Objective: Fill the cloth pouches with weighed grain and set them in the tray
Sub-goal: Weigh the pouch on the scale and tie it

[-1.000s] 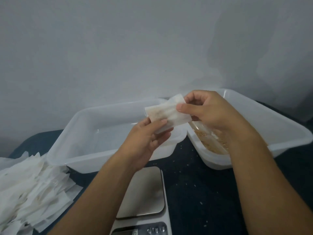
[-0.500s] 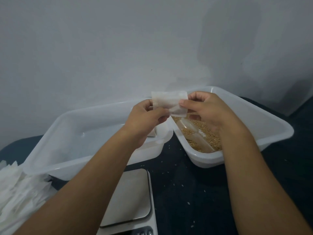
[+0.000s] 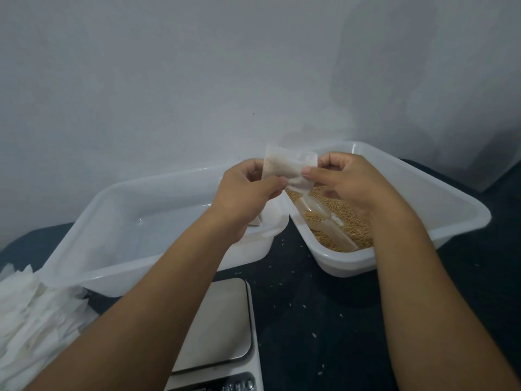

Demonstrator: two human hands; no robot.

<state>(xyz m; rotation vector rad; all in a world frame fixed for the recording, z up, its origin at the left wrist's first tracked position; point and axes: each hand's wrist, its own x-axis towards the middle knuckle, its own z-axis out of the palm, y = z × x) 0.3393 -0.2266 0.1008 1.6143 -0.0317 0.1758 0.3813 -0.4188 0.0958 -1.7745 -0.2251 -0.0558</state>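
A thin cloth pouch point(image 3: 284, 169) is pinched on both sides, by the left hand point(image 3: 248, 193) at one edge and by the right hand point(image 3: 346, 182) at the other. It is held up above the spot where the two tubs meet. If the top is not pulled open, grain point(image 3: 349, 218) could be spilled onto the dark table point(image 3: 310, 306). The cloth could be dropped if one pinch is let go. The clear scoop point(image 3: 324, 218) is left lying in the grain tub point(image 3: 439, 204). The tray point(image 3: 118, 221) and the scale point(image 3: 220, 328) are close by, with spare pouches point(image 3: 31, 320) piled at the left.
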